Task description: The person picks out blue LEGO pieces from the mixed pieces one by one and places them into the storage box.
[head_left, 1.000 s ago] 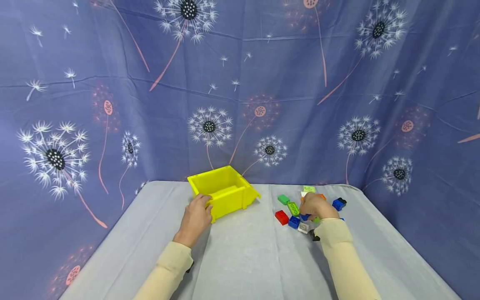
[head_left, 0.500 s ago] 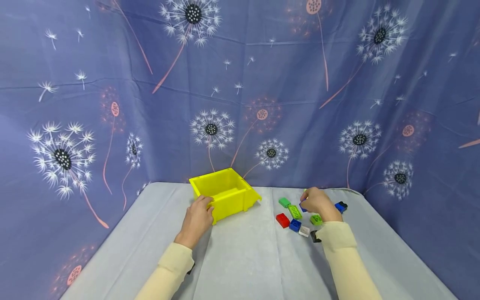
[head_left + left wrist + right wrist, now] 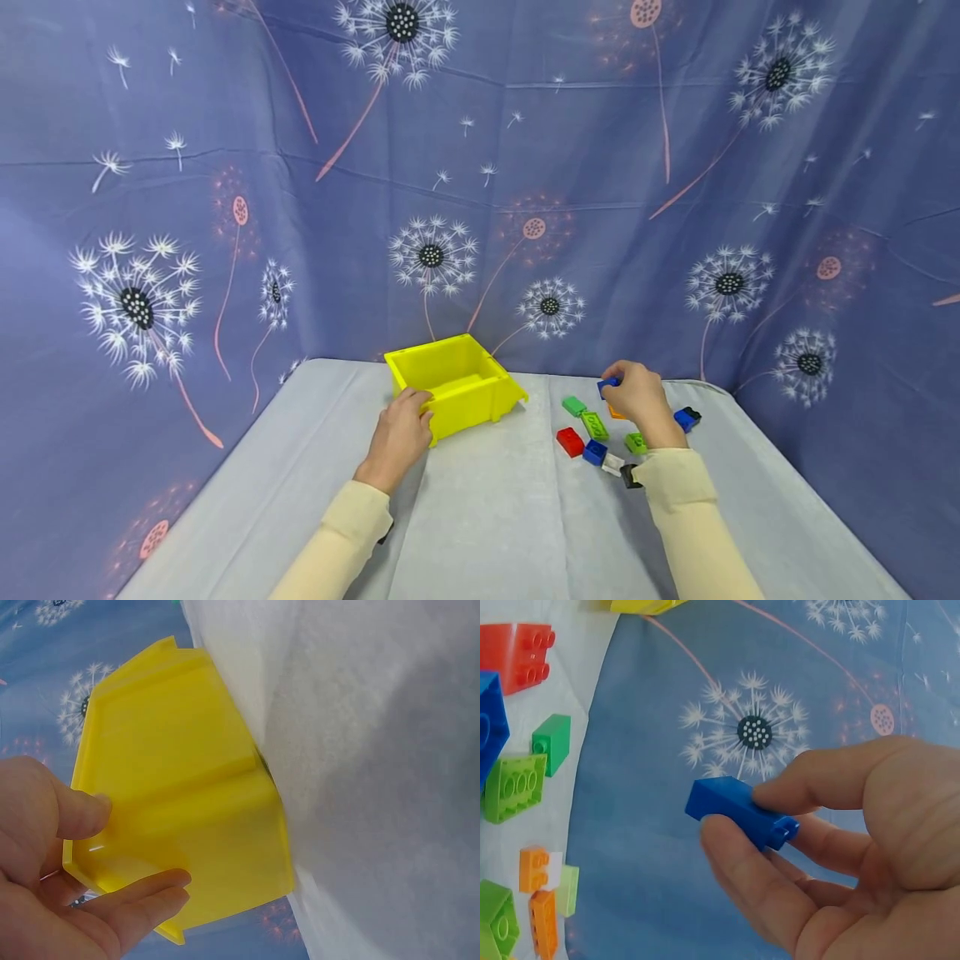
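My right hand (image 3: 641,396) pinches a small blue toy building block (image 3: 739,810) between thumb and fingers, raised above the table, its stud end toward the palm in the right wrist view. The left hand (image 3: 396,433) holds the near left corner of a yellow bin (image 3: 468,408). In the left wrist view the thumb (image 3: 84,815) lies on one outer wall and two fingers reach along the adjoining wall, while other fingers are partly hidden by the rim. Some of the bin's inside is out of sight in the head view.
Loose blocks lie around and below the right hand: red (image 3: 570,442), blue (image 3: 595,452), white (image 3: 612,464), lime (image 3: 595,426), green (image 3: 574,406) and orange (image 3: 544,922). A blue-and-black piece (image 3: 686,418) sits further right. A patterned curtain (image 3: 480,167) hangs behind the table.
The right hand has lifted the blue block up from among the loose blocks. The left hand stays at the bin's corner. The head view has shifted slightly.
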Demonstrator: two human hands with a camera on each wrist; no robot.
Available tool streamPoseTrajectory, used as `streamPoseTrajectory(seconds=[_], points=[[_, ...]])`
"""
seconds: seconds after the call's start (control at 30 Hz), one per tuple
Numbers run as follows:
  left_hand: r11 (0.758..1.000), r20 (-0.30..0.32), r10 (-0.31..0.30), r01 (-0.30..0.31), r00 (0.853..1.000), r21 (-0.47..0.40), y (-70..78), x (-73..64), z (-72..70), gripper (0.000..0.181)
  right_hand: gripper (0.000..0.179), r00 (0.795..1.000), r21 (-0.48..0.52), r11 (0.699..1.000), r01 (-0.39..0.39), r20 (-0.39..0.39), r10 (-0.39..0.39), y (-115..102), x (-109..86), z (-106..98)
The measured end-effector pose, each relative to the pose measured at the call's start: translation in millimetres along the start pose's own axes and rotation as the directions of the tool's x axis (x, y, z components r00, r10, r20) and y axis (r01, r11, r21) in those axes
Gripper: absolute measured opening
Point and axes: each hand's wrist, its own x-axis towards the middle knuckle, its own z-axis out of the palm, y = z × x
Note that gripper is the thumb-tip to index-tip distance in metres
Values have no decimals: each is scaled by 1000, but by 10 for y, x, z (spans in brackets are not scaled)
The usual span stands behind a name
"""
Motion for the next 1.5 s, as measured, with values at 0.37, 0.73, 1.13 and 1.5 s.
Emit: streamPoseTrajectory(seconds=[0.37, 0.73, 1.13, 1.5], points=[[1000, 8, 9, -9, 1000, 0, -18, 15, 2, 27, 33, 997, 65, 996, 66, -44, -64, -226, -91, 68], [1000, -21, 29, -29, 999, 2, -21, -1, 5, 25, 30, 986, 99, 982, 162, -45, -158, -527, -208, 274], [999, -33, 41, -40, 999, 7, -6, 2, 0, 25, 27, 968, 164, 955, 249, -76, -239, -961, -232, 302], [1000, -17, 27, -27, 999, 4, -13, 0, 15, 26, 26, 957, 243, 926, 288, -54, -283, -1436, -119, 546]])
